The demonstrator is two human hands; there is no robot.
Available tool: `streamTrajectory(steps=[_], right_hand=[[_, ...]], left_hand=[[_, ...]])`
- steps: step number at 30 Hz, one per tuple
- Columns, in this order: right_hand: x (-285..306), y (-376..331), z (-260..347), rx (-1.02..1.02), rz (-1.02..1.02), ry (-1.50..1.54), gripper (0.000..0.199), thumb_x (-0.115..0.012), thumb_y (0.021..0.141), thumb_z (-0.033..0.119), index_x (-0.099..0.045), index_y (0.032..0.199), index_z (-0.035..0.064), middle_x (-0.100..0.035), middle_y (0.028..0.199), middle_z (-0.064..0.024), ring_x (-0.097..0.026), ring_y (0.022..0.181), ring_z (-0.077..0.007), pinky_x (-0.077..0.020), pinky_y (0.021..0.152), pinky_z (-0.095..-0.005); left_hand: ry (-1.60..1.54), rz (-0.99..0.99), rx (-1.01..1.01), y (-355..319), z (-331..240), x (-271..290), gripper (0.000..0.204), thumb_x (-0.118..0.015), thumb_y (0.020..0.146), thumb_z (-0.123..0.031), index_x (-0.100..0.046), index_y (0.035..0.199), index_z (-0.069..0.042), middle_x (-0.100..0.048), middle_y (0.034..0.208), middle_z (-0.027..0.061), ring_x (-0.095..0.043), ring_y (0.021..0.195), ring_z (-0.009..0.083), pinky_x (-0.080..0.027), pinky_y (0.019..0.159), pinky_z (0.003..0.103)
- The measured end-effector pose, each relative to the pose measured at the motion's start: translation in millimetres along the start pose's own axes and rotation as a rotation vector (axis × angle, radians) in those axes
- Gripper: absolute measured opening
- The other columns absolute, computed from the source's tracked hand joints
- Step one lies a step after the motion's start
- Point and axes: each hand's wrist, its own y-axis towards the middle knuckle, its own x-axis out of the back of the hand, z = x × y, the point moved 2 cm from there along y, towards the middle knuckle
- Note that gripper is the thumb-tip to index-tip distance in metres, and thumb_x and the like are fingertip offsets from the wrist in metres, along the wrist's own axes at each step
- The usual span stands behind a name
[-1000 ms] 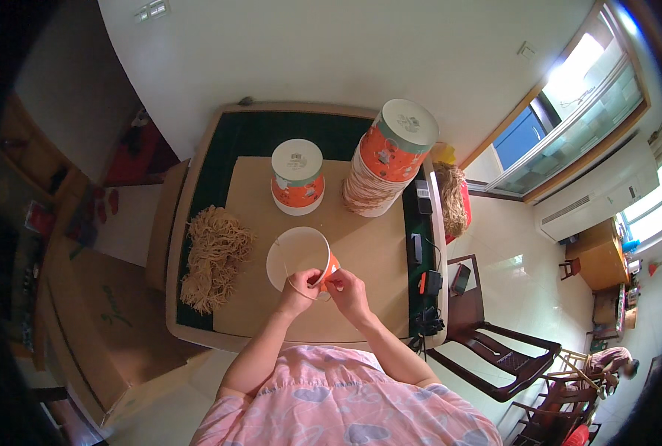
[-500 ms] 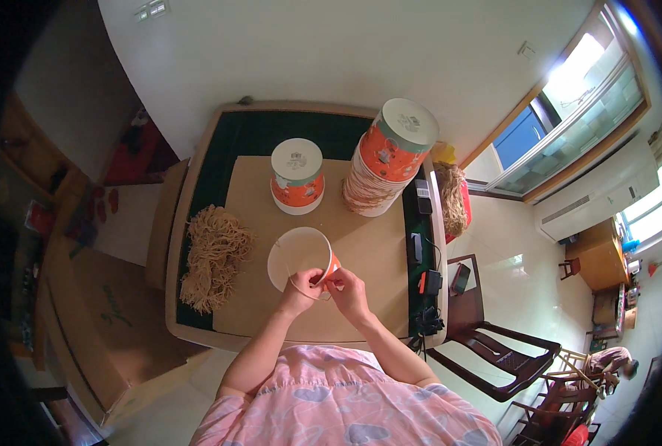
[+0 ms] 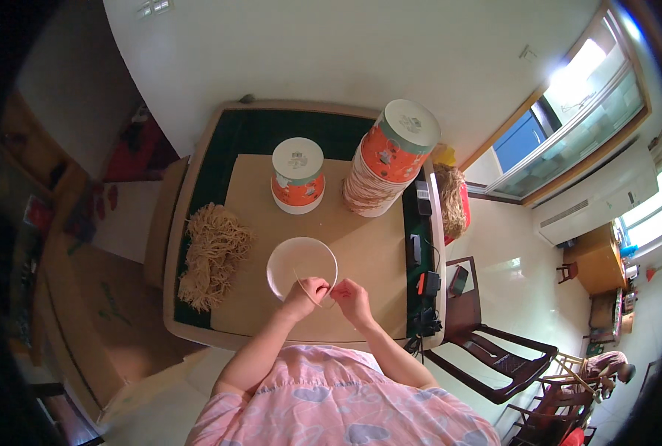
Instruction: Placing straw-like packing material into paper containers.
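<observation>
A paper bucket [image 3: 292, 256] with a white inside is tipped toward me on the cardboard sheet, its mouth facing up. My left hand [image 3: 306, 297] is closed at the bucket's near right rim, its fingers partly inside. A thin tan cord [image 3: 310, 294] runs in a loop past the left hand toward the right. Just outside the rim, my right hand [image 3: 352, 302] is closed in a pinch on the cord. The fingertips hide the exact spot where cord and bucket meet. A loose bundle of tan cords [image 3: 215, 256] lies to the left.
An upside-down orange-and-white bucket [image 3: 299, 178] stands behind. At the back right rises a leaning stack of buckets [image 3: 390, 156] wound with cords. Chargers and cables [image 3: 429, 282] line the table's right edge. A dark wooden chair [image 3: 494, 342] is beyond, with a seated person farther off.
The bucket in my hands has turned and tilted, so its mouth shows rounder and its orange side is hidden. Both hands have shifted slightly down toward me.
</observation>
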Motion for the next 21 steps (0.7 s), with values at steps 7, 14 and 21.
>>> streamTrajectory(steps=[7,14,21], right_hand=[[-1,1,-17,-0.049,0.069,0.215,0.013,-0.063,0.077,0.007,-0.059,0.088,0.0044,-0.064,0.074,-0.0084,-0.062,0.068,-0.0145,-0.049,0.061,-0.0279],[-2,3,34,0.31,-0.05,-0.428,0.01,-0.062,0.078,0.013,-0.06,0.087,0.0091,-0.056,0.078,-0.0092,-0.059,0.073,-0.0265,-0.0482,0.063,-0.0353],[-7,20,29,0.315,0.009,-0.383,0.006,-0.065,0.074,0.011,-0.065,0.079,0.0078,-0.056,0.077,-0.0098,-0.057,0.066,-0.0231,-0.0467,0.06,-0.0329]], left_hand=[[-0.052,-0.029,0.081,-6,11,-10,0.009,-0.056,0.08,-0.009,-0.061,0.082,-0.001,-0.063,0.076,0.0134,-0.062,0.067,0.0224,-0.048,0.061,0.033],[-0.207,-0.117,0.114,-8,7,-1,0.007,-0.056,0.081,-0.007,-0.059,0.083,-0.001,-0.063,0.072,0.0133,-0.063,0.067,0.0246,-0.049,0.061,0.033],[-0.209,-0.187,0.174,-6,11,8,0.009,-0.058,0.079,-0.003,-0.061,0.088,-0.002,-0.065,0.076,0.0089,-0.063,0.07,0.0163,-0.05,0.064,0.028]])
